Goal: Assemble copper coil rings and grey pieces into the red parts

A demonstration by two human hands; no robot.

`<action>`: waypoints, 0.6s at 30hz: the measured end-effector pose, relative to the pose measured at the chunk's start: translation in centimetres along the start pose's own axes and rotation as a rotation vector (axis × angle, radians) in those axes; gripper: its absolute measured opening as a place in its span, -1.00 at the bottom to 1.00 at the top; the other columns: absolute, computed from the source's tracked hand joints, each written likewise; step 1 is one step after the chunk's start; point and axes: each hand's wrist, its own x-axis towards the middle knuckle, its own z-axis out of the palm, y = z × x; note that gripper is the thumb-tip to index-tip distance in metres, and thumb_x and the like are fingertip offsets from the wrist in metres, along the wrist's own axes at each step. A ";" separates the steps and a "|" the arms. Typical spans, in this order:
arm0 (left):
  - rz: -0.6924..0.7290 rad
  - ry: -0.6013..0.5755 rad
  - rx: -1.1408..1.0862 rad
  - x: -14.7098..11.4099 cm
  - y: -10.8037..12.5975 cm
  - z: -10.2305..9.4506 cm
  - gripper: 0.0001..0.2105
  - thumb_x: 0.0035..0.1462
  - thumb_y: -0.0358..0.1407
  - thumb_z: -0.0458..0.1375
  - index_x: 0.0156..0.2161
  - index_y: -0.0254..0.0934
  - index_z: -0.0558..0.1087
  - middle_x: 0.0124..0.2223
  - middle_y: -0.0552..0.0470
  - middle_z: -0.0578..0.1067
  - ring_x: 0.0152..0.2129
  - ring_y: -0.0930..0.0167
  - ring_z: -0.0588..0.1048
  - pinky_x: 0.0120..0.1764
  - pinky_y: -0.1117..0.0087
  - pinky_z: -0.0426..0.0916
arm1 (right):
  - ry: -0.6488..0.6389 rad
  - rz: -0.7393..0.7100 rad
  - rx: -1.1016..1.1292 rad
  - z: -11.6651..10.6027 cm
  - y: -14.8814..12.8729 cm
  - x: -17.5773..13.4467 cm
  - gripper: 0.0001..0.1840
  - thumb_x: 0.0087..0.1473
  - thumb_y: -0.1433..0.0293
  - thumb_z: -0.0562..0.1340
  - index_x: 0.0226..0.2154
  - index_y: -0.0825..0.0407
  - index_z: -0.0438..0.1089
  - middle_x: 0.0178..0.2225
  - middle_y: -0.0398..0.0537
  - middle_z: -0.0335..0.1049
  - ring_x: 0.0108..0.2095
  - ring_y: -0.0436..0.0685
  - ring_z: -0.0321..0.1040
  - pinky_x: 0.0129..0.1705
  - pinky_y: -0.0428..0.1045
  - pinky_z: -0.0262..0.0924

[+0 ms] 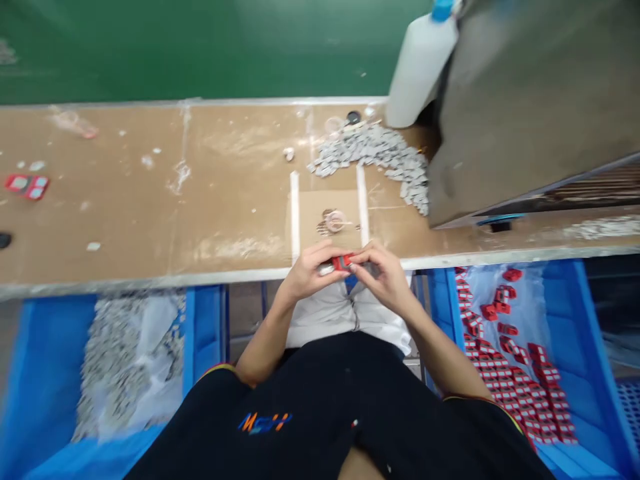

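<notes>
At the table's front edge, my left hand and my right hand meet around a small red plastic part with a grey band across it. Fingers of both hands pinch it from either side. A small whitish piece shows at my left fingers; whether it is joined to the red part I cannot tell. Just beyond the hands lies a pale ring-shaped roll, between two white tape strips. Farther back is a curved heap of small grey pieces.
A blue bin at right holds rows of red parts. Another blue bin at left holds many grey pieces. A white bottle stands beside a large metal box. A red part lies far left.
</notes>
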 end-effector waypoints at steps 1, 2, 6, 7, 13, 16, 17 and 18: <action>-0.007 -0.027 -0.018 0.0 0.2 -0.1 -0.65 0.17 -0.09 0.31 -0.04 -0.29 0.59 -0.19 -0.13 0.64 -0.28 0.32 0.57 -0.13 0.32 0.47 | -0.010 -0.014 0.009 -0.6 -0.3 -0.5 -0.90 0.25 0.35 0.25 -0.31 -0.02 0.46 -0.32 -0.06 0.45 -0.26 0.11 0.42 -0.20 0.03 0.34; -0.035 -0.060 -0.035 -0.1 0.4 -0.1 -0.59 0.12 -0.07 0.35 -0.01 -0.28 0.58 -0.17 -0.14 0.65 -0.27 0.31 0.59 -0.10 0.31 0.49 | -0.009 -0.022 0.009 -1.4 -0.5 -1.3 -0.90 0.27 0.35 0.24 -0.29 -0.02 0.46 -0.31 -0.06 0.47 -0.26 0.11 0.44 -0.20 0.02 0.34; -0.177 -0.052 -0.129 -0.2 0.0 -0.3 -0.57 0.19 -0.06 0.27 0.07 -0.28 0.54 -0.13 -0.18 0.66 -0.22 0.26 0.65 -0.12 0.32 0.56 | 0.254 0.020 -0.172 -8.1 1.0 -5.2 -0.89 0.29 0.37 0.23 -0.27 -0.02 0.48 -0.28 -0.05 0.52 -0.23 0.11 0.47 -0.18 0.03 0.34; -0.205 -0.044 -0.110 -0.2 -0.2 -0.3 -0.61 0.19 -0.09 0.28 0.04 -0.27 0.56 -0.14 -0.16 0.67 -0.20 0.26 0.65 -0.10 0.32 0.56 | 0.393 0.043 -0.274 -10.8 2.1 -6.3 -0.88 0.28 0.36 0.23 -0.29 -0.02 0.48 -0.29 -0.05 0.52 -0.25 0.12 0.46 -0.19 0.04 0.34; -0.301 -0.045 -0.040 0.2 -0.1 -0.1 -0.69 0.14 -0.09 0.29 -0.11 -0.24 0.62 -0.22 -0.12 0.69 -0.26 0.21 0.67 -0.13 0.26 0.61 | 1.053 0.179 -0.681 -29.3 11.6 -7.7 -0.74 0.14 0.25 0.26 -0.53 -0.01 0.34 -0.52 -0.12 0.26 -0.39 0.14 0.25 -0.30 0.07 0.23; -0.340 -0.007 -0.027 0.2 0.5 0.2 -0.68 0.14 -0.06 0.28 -0.13 -0.25 0.62 -0.25 -0.13 0.69 -0.28 0.20 0.67 -0.16 0.26 0.61 | 1.103 0.148 -0.678 -34.8 14.2 -5.1 -0.70 0.13 0.25 0.24 -0.57 -0.06 0.23 -0.54 -0.16 0.13 -0.38 0.15 0.21 -0.26 0.10 0.22; -0.351 0.026 -0.028 0.2 0.6 0.3 -0.68 0.14 -0.05 0.28 -0.14 -0.25 0.62 -0.26 -0.13 0.68 -0.28 0.20 0.67 -0.17 0.27 0.61 | 1.115 0.129 -0.671 -35.8 14.6 -4.0 -0.70 0.13 0.26 0.24 -0.56 -0.06 0.21 -0.51 -0.15 0.12 -0.35 0.16 0.23 -0.25 0.11 0.22; -0.362 0.059 -0.031 0.2 0.8 0.5 -0.67 0.15 -0.04 0.27 -0.14 -0.25 0.62 -0.26 -0.13 0.68 -0.28 0.20 0.67 -0.18 0.27 0.61 | 1.129 0.106 -0.662 -36.6 14.6 -2.8 -0.72 0.13 0.27 0.23 -0.54 -0.06 0.20 -0.48 -0.12 0.13 -0.31 0.19 0.26 -0.23 0.12 0.23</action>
